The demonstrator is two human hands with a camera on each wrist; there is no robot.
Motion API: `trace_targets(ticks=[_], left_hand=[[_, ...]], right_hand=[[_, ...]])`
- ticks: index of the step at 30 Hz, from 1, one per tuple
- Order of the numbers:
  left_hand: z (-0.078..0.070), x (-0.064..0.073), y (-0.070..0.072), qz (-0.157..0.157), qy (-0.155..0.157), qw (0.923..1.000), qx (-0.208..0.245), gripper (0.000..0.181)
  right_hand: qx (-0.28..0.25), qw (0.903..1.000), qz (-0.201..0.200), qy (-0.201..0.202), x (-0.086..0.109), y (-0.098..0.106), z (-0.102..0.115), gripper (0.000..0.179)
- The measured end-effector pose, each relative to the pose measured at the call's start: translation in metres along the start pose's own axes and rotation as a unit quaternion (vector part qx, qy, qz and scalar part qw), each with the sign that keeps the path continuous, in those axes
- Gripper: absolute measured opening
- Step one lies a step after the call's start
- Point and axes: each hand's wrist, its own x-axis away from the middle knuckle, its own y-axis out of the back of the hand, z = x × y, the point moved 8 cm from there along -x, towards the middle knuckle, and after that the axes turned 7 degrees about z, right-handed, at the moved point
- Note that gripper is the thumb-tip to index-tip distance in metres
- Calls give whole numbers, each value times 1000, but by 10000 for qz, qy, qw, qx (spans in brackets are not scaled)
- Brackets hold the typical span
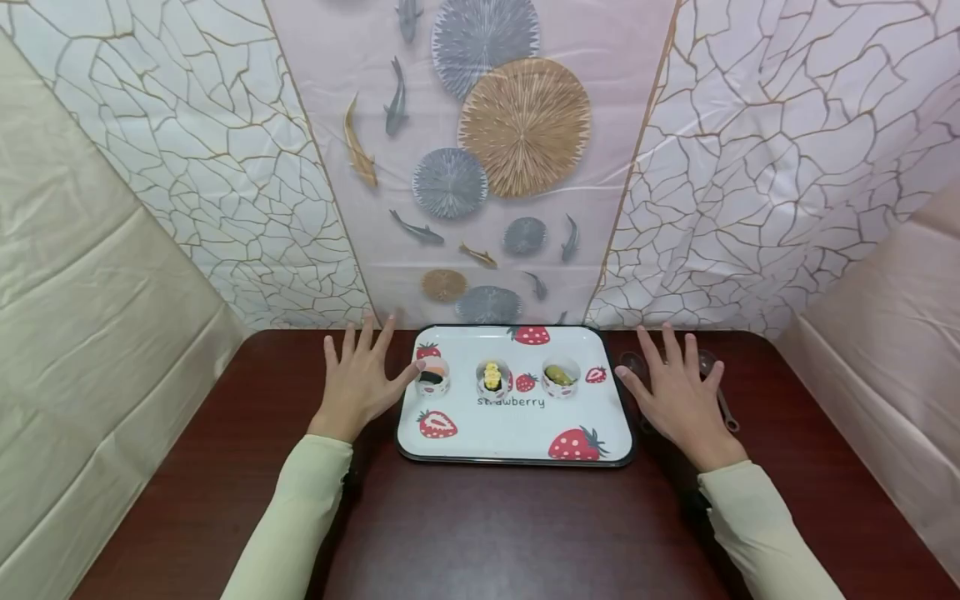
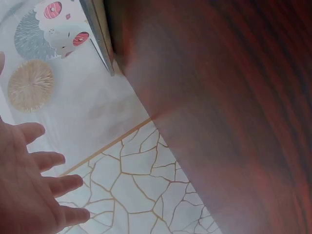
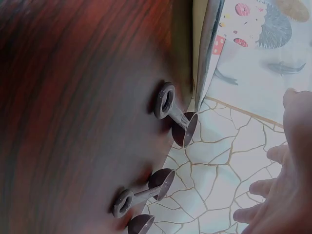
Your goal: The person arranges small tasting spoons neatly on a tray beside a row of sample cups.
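Head: middle cup between left and right fingers

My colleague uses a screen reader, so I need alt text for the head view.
A spread bare left hand and spread bare right hand flank a white rectangular strawberry-print tray bearing three small round patterned cups with food-like pieces. Dark ring-handled spoons show partly behind the right hand on a reddish-brown table.

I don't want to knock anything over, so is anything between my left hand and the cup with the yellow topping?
Yes: the left cup stands on the tray, in the sideways line from your left hand to the middle cup. I see nothing else standing between.
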Motion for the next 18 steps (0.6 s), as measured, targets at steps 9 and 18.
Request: trace_targets(ticks=[9,18], left_hand=[[-3,2,0,197,25,9996,205,98],[-6,6,2,369,92,9980,496,99]], right_hand=[[-13,10000,-32,-45,2,4,1,83],[-99,9999,-75,1,7,6,4,82]])
